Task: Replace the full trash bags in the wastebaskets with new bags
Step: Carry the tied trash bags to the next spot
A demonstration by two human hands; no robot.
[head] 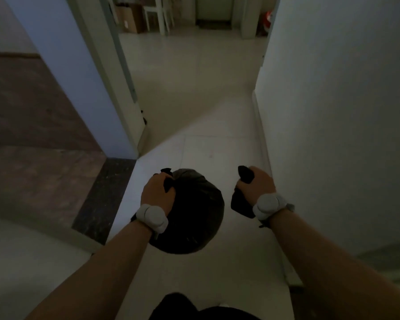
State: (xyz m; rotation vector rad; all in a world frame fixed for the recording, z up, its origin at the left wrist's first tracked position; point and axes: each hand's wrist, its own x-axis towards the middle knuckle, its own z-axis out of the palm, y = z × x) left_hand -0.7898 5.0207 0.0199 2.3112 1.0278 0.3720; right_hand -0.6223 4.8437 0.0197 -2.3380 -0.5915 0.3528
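Your left grip (156,192) is clamped on the knotted neck of a full black trash bag (194,218), held out over the pale tiled floor (206,146) of a dim corridor. Your right grip (255,183) is curled tight around a wad of black plastic (240,204), near the floor's right edge, beside a white wall (333,112).

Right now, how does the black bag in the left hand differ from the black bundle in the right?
Size: the bag is big and rounded, bulging as if full; the bundle is small and looks limp.
Hold: the left hand grips the bag by its gathered top, so it hangs below; the right hand closes round the bundle's middle, with its ends sticking out.
Shared: both are black, one in each hand.
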